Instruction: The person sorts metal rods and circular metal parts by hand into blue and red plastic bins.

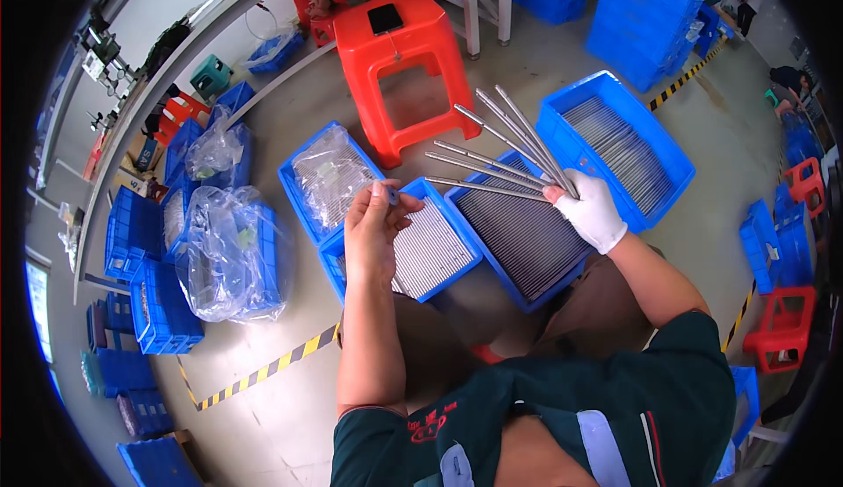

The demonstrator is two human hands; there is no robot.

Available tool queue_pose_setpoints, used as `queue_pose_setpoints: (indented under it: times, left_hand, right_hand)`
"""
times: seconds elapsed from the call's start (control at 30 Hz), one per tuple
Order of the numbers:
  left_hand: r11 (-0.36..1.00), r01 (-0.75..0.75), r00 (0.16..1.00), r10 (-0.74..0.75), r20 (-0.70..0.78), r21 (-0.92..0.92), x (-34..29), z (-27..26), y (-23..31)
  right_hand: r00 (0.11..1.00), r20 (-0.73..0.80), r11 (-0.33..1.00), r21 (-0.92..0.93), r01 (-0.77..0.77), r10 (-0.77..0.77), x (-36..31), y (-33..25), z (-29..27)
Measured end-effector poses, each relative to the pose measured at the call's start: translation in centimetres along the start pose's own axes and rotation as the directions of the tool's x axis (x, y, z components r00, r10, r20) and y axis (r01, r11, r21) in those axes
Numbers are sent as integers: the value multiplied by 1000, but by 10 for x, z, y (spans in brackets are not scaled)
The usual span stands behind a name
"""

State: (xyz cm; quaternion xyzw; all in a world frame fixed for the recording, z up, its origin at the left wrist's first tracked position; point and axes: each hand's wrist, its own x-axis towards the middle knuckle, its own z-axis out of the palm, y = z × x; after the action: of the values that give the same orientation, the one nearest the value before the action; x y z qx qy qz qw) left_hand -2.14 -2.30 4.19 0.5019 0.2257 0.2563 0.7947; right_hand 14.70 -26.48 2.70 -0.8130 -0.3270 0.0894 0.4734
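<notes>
My right hand (590,212), in a white glove with bare fingertips showing, grips several slim metal rods (518,146) at their near ends. The rods fan out up and to the left, over a blue bin (489,267) packed with dark grey rods. My bare left hand (371,228) is raised, pinching a small dark grey piece (392,195) between thumb and fingers; its exact kind is too small to tell. Below that hand is a blue bin (460,226) with lighter rods in rows. Another blue bin (674,175) of rods lies beyond my right hand.
A blue bin (297,213) with plastic over its rods sits at the left. Farther ahead stands a red stool (386,48) with a phone (385,19) on it. Plastic-covered bins (233,250) line the left side, near yellow-black floor tape (272,367). Tall blue crates (639,26) stand far right.
</notes>
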Motion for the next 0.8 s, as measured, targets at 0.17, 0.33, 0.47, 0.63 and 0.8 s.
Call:
queue_pose_setpoints:
  times: [0.17,0.33,0.47,0.63,0.8]
  left_hand:
    - [996,-7,988,-6,153,88,1,-4,-7]
    - [997,15,974,-33,225,81,-1,1,-10]
    - [985,-2,972,-39,233,175,1,-1,-10]
    - [968,-125,966,69,249,215,7,-7,-20]
    - [970,-127,951,60,302,206,5,-6,-18]
  right_hand:
    - [992,-10,974,-194,119,-123,1,-10,0]
    - [978,28,942,-264,205,-205,3,-7,2]
    - [979,48,932,-301,202,-196,6,-5,2]
    - [971,46,915,-327,238,-236,9,-2,3]
    - [984,152,956,-262,132,-94,14,1,3]
